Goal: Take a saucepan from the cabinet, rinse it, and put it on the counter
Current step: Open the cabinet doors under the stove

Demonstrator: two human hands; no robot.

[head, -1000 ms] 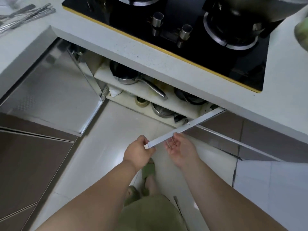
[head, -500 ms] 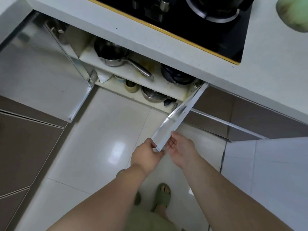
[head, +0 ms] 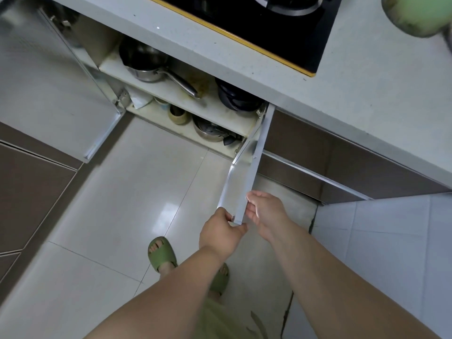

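Note:
A steel saucepan point(head: 146, 67) with a long handle stands on the upper shelf of the open cabinet under the hob. Its handle points right, toward the shelf's front edge. The cabinet's right door point(head: 247, 172) stands swung out toward me. My left hand point(head: 221, 231) grips the free corner of that door with curled fingers. On the door's other side, my right hand point(head: 266, 211) touches the edge with relaxed fingers. Neither hand is near the saucepan.
A dark pot point(head: 237, 99) sits right of the saucepan. The lower shelf holds a steel pot point(head: 210, 129) and a small jar point(head: 177, 115). The left door point(head: 49, 94) is wide open. Above are the grey counter point(head: 367, 81) and black hob point(head: 269, 25).
The right cabinet door has swung further open, from lying across the opening to pointing at me. Both hands followed its free end. More of the shelves shows.

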